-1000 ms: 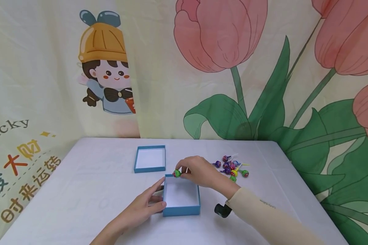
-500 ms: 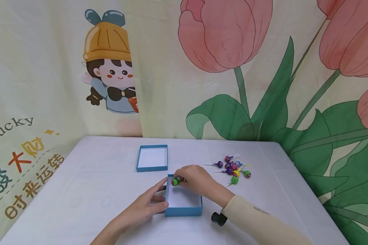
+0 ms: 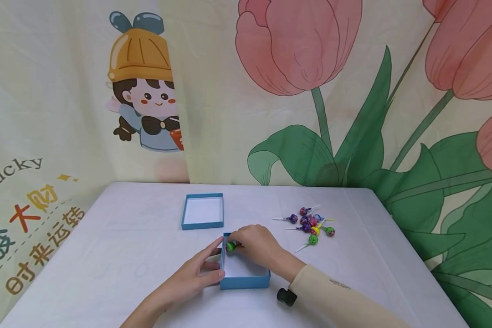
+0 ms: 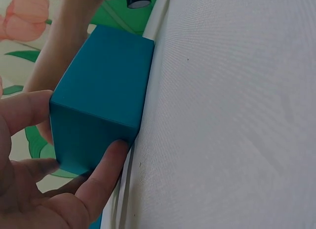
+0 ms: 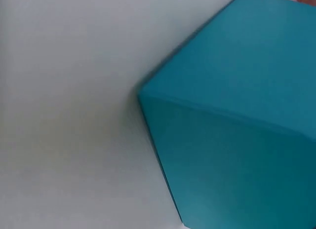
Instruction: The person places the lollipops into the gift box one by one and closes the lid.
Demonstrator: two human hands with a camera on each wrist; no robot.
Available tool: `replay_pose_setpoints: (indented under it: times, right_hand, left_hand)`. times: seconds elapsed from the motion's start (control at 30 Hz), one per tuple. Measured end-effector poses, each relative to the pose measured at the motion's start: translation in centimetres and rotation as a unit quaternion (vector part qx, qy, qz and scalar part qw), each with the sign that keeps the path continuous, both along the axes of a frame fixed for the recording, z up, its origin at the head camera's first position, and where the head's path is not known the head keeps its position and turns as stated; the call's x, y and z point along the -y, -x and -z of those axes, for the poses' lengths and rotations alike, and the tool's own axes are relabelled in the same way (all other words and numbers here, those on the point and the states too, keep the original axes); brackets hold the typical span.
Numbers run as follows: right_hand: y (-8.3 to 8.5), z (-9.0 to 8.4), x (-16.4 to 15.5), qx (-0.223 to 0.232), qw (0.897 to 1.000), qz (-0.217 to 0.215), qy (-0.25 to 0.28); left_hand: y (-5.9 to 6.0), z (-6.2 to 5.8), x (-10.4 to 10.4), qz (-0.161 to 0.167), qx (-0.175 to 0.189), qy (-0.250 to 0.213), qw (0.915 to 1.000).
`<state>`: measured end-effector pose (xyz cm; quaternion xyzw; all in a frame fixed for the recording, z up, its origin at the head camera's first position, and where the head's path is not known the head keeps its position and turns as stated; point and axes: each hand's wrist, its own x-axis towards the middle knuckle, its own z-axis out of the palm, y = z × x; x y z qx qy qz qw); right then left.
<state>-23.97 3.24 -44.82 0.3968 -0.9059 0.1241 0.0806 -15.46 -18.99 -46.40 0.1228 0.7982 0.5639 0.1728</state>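
Observation:
In the head view my right hand [image 3: 256,246] pinches a lollipop with a green wrapper [image 3: 230,247] inside the blue box [image 3: 244,283], close to its far left corner. The hand hides the lollipop's stick. My left hand [image 3: 198,273] lies along the box's left wall with fingers spread. From the left wrist, those fingers [image 4: 106,177] touch the outer wall of the blue box [image 4: 106,73]. Only the outside of the blue box [image 5: 232,105] fills the right wrist view, where the right hand and the lollipop are out of sight.
Beyond the box lies a shallow blue lid [image 3: 202,226] with a white inside. Several lollipops [image 3: 313,240] in purple, green, yellow and pink wrappers lie in a loose pile to the right on the white tablecloth [image 3: 139,246]. A printed curtain [image 3: 213,91] hangs behind the table.
My right hand has come down and toward me, carrying the green lollipop from above the box's far rim to inside it. The left hand has stayed against the box.

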Motion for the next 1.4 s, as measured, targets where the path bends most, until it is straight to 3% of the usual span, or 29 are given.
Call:
replay_pose_setpoints:
  times: [0.4,0.87,1.23,1.4]
  right_hand:
    - [-0.2,1.1,0.4,0.008,1.000,0.021,0.018]
    - [-0.2,0.8,0.0,0.047,0.997,0.018,0.058]
    - [0.5,-2.3,-3.4,0.132,0.985,0.016,0.108]
    - [1.7,-3.8,-6.2,0.142,0.981,0.006,0.132]
  left_hand:
    - [0.0,0.1,-0.1,-0.008,-0.002,0.004,1.0000]
    - [0.0,-0.1,-0.1,-0.010,0.003,0.002,0.9999]
    - [0.1,0.1,-0.3,-0.017,0.002,0.018,0.9997]
    - [0.2,0.1,-0.4,-0.018,0.005,0.021,0.9996]
